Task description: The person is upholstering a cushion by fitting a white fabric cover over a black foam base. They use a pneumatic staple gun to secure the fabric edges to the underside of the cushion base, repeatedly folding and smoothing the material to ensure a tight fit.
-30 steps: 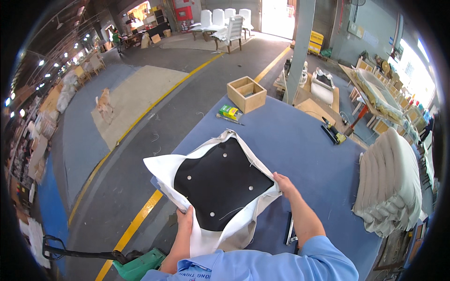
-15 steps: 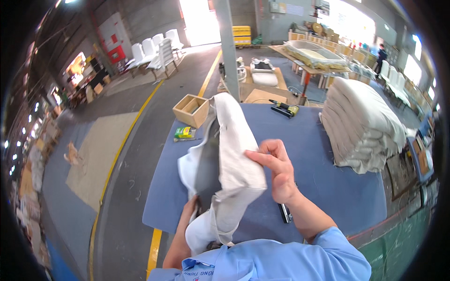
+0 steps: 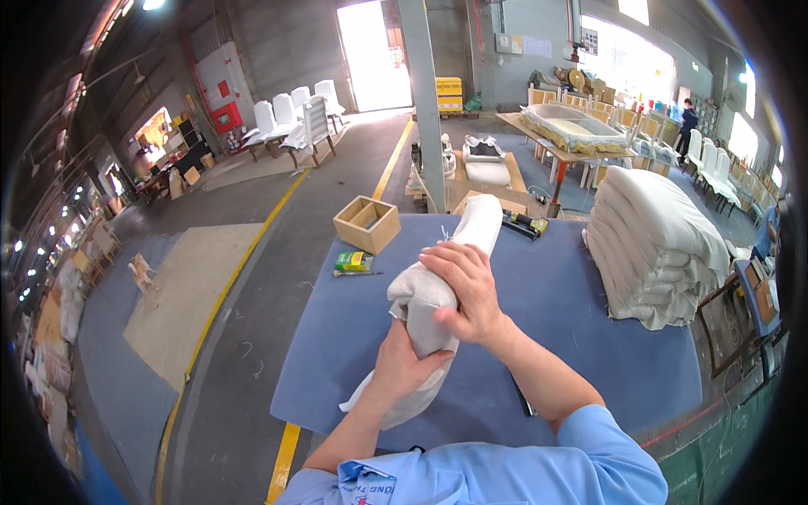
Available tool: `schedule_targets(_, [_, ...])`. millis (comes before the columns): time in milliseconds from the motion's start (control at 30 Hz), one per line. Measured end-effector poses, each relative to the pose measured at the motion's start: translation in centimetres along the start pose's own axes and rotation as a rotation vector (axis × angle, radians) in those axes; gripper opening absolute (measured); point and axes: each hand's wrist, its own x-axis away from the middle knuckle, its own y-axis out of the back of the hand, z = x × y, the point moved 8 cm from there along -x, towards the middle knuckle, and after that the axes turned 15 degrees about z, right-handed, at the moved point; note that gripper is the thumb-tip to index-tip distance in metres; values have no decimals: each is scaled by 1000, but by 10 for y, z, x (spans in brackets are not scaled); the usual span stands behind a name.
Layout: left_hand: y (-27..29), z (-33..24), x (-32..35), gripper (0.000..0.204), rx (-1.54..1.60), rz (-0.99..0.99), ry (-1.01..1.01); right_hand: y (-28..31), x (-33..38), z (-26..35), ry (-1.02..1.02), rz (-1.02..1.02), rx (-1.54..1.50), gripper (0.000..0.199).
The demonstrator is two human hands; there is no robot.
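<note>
A padded panel [image 3: 427,322] covered in light beige fabric stands on edge above the blue table [image 3: 606,353], its long side running away from me. My left hand [image 3: 402,366] is closed around its near left side, thumb toward the right. Across the top, my right hand [image 3: 468,286] grips the fabric, fingers over the far side and thumb on the near face. A paler flap of the cover hangs near the table's front edge, below my left hand. The panel's underside is hidden. Beside my right forearm lies a dark, slim tool [image 3: 523,394], partly covered by the arm.
A two-compartment wooden box [image 3: 370,225] and a green-yellow packet [image 3: 353,262] lie at the table's far left. An air stapler [image 3: 526,224] rests at the far edge. Stacked beige fabric covers [image 3: 652,252] fill the right side. A grey post [image 3: 427,126] rises beyond the table.
The panel has turned so its narrow edge faces me, hiding the grey inner side. My right hand has moved from pointing at the fabric to gripping it; my left hand has come up into view.
</note>
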Motion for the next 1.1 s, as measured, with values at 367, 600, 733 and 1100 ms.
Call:
schedule_targets(367, [-3, 2, -4, 76, -99, -22, -10, -14, 11, 31, -2, -100, 66, 43])
schedule_targets(600, [35, 57, 36, 76, 310, 7, -220, -38, 4, 65, 153, 156, -31, 35])
schedule_targets(733, [100, 95, 96, 93, 32, 48, 194, -38, 8, 13, -31, 304, 177, 49])
schedule_targets(1100, [73, 39, 90, 69, 316, -728, -36, 45, 72, -166, -639, -464, -286, 86])
